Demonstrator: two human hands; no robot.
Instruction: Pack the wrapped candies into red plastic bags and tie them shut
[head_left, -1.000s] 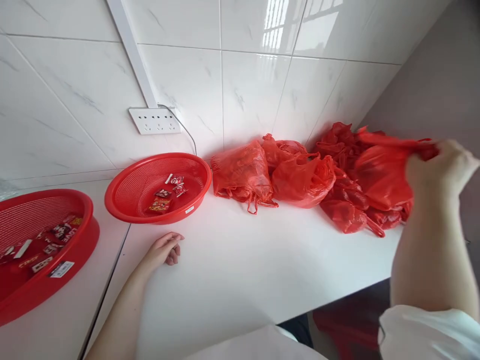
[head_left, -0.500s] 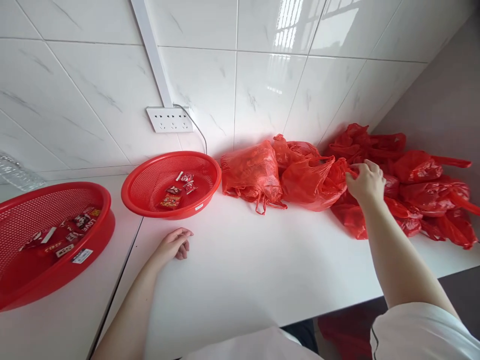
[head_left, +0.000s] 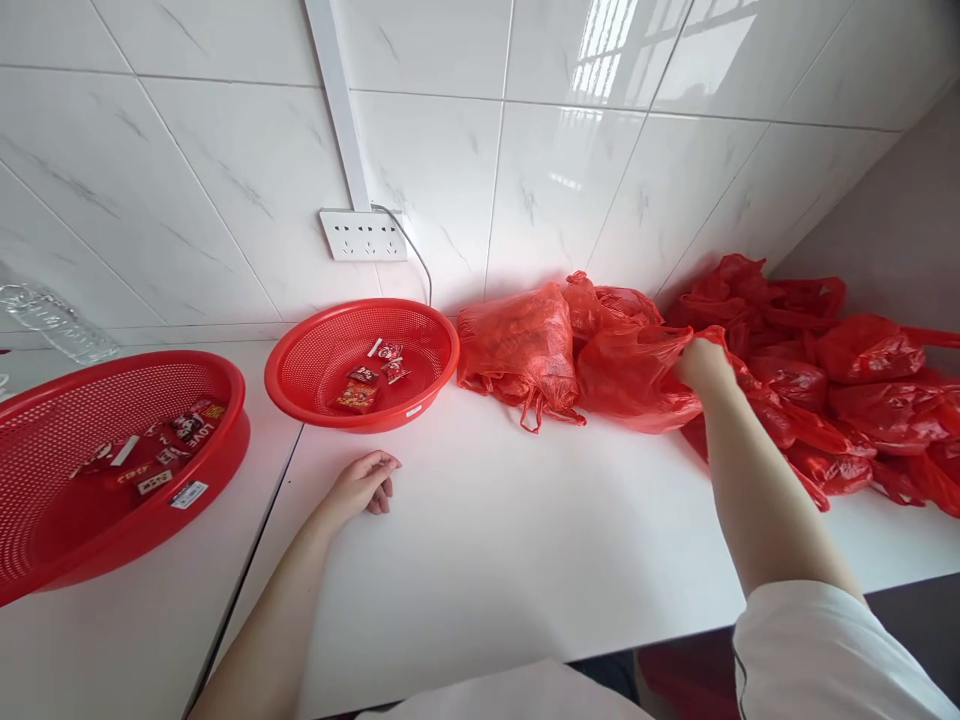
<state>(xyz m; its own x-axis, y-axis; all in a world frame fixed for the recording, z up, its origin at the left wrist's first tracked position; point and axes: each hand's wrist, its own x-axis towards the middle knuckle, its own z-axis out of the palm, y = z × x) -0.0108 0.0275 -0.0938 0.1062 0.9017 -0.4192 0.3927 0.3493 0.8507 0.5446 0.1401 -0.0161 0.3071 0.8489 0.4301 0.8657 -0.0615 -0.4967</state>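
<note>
My right hand (head_left: 701, 365) reaches into the pile of red plastic bags (head_left: 810, 380) at the back right and is closed on the handle of one filled red bag (head_left: 630, 375). Its fingers are partly buried in the plastic. My left hand (head_left: 360, 485) rests on the white counter (head_left: 510, 540), fingers loosely curled, holding nothing, just in front of the smaller red basket (head_left: 427, 380). Another filled red bag (head_left: 517, 345) lies between that basket and the gripped bag.
The smaller red basket holds a few wrapped candies (head_left: 371, 375). A larger red basket (head_left: 217, 440) with several candies sits at the left. A wall socket (head_left: 364, 235) with a cable is on the tiled wall. A clear bottle (head_left: 52, 325) lies at the far left.
My right hand dropped the bag it held up at the right, reached left into the pile and closed on a bag's handle. The view has swung rightward. My left hand stayed put.
</note>
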